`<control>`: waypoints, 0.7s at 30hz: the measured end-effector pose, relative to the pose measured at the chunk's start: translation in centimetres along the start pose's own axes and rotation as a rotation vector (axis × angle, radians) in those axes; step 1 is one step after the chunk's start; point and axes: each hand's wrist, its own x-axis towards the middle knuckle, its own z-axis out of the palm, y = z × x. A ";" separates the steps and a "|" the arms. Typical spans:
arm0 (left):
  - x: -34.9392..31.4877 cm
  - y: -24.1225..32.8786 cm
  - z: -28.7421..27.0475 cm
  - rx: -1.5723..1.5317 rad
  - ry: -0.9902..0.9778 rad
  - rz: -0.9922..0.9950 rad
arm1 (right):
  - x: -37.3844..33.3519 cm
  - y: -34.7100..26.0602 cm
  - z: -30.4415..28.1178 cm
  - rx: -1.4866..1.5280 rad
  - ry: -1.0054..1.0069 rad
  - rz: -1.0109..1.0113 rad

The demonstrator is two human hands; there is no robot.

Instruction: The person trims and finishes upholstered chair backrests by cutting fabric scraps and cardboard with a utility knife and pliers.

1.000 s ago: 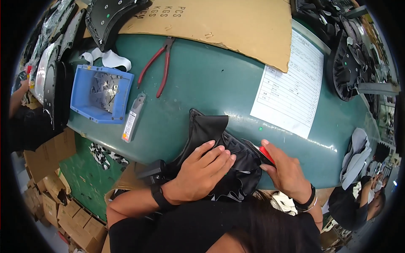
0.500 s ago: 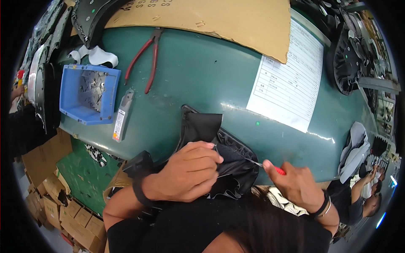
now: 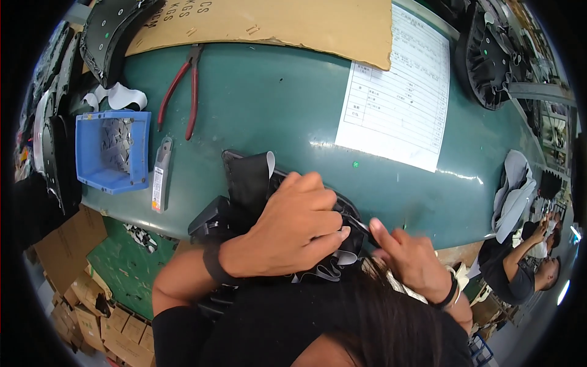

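A black, leather-like padded part point(image 3: 247, 178) with a gathered edge lies at the table's near edge, against my body. My left hand point(image 3: 299, 217) is closed on its cover material, fingers curled over the rim; what exactly they pinch is hidden. My right hand point(image 3: 413, 260) grips a slim tool with a thin metal shaft point(image 3: 356, 222), whose handle is covered by my fingers. The shaft's tip reaches the part's gathered edge, close beside my left fingers. Loose grey-backed cover edges point(image 3: 327, 271) hang below my left hand.
Red-handled pliers point(image 3: 194, 92), a utility knife blade pack point(image 3: 160, 177) and a blue bin point(image 3: 79, 150) of small metal pieces lie on the left. Cardboard point(image 3: 293, 27) and a printed sheet point(image 3: 391, 122) cover the far side. Grey fabric point(image 3: 513, 189) sits right; a co-worker point(image 3: 520, 269) is beyond.
My left hand has moved right along the part's edge, and my right hand has drawn in closer. The tool's red handle, visible before, is now hidden. The whole view has shifted slightly.
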 end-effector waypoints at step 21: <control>1.7 -0.5 -2.4 -0.878 0.526 -0.060 | -2.0 -2.2 4.9 0.108 0.437 0.159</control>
